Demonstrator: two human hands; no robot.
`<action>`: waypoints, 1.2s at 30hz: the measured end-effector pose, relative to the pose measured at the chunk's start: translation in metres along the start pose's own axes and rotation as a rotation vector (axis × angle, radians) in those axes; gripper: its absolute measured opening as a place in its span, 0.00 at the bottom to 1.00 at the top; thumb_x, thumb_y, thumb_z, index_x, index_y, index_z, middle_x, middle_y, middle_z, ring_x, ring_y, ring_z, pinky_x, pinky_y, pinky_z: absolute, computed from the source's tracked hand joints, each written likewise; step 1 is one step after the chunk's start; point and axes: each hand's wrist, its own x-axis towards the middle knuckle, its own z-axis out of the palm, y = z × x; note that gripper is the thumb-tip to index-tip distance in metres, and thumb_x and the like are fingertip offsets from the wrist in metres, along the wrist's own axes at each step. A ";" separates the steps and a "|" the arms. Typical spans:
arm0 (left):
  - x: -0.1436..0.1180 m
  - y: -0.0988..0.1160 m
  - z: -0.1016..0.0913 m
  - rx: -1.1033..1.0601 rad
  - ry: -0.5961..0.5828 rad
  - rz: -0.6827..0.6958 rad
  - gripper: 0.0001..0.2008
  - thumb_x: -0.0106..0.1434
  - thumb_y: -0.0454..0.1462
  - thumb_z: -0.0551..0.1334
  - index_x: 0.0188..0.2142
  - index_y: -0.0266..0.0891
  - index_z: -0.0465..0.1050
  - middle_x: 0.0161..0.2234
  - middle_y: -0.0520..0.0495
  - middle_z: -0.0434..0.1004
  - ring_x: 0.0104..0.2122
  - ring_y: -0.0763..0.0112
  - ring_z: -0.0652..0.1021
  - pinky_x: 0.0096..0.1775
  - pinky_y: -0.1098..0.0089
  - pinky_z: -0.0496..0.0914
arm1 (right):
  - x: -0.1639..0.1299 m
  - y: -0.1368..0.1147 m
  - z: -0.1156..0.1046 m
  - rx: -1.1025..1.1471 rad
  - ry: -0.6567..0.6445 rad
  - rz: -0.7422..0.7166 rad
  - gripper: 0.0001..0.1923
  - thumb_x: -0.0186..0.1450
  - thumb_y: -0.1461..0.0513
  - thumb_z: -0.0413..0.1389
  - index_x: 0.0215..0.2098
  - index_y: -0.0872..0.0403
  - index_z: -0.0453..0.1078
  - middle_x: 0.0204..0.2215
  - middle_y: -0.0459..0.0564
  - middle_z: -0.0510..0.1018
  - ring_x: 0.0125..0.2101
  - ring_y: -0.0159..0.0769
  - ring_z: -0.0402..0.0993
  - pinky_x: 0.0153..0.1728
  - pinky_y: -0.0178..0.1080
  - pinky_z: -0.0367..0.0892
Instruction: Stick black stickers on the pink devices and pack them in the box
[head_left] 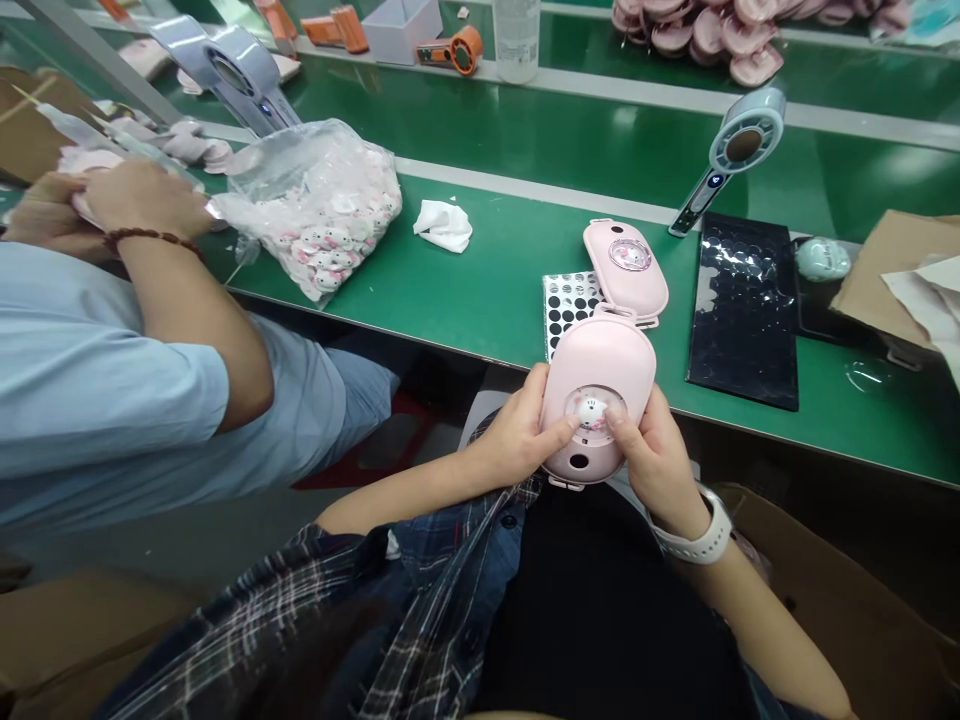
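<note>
A pink rounded plastic case point(600, 355) is held between my two hands, just off the bench's front edge. Set into its face is an oval window with a small white cartoon-cat figure point(591, 410) in it. My left hand point(529, 430) grips the left side, its thumb at the window's edge. My right hand point(656, 455) wraps the right side, with its thumb on the window. Beyond the case, a second pink case point(628, 262) lies on the bench, partly over a sheet of black round stickers point(564, 308).
A plastic bag of white cat figures point(337, 215) sits left, beside a co-worker's hands point(135, 200). Crumpled white tissue point(444, 225) lies mid-bench. At right are a handheld fan point(742, 145), a black sheet point(742, 330) and cardboard point(900, 275). Pink parts point(705, 35) are piled at the back.
</note>
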 end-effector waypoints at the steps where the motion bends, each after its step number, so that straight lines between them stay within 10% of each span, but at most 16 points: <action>1: 0.000 0.001 0.000 -0.001 0.010 0.001 0.25 0.67 0.54 0.62 0.52 0.39 0.62 0.45 0.43 0.76 0.42 0.59 0.76 0.44 0.60 0.72 | 0.000 0.001 0.001 0.002 -0.005 0.005 0.23 0.72 0.46 0.58 0.58 0.51 0.67 0.54 0.56 0.78 0.54 0.49 0.74 0.54 0.50 0.70; 36: 0.001 0.001 0.003 -0.035 0.024 0.042 0.20 0.71 0.54 0.56 0.47 0.40 0.59 0.42 0.45 0.73 0.40 0.63 0.74 0.43 0.62 0.72 | 0.002 0.005 0.002 0.065 -0.023 0.033 0.23 0.71 0.47 0.60 0.58 0.50 0.68 0.57 0.55 0.77 0.56 0.49 0.74 0.58 0.52 0.68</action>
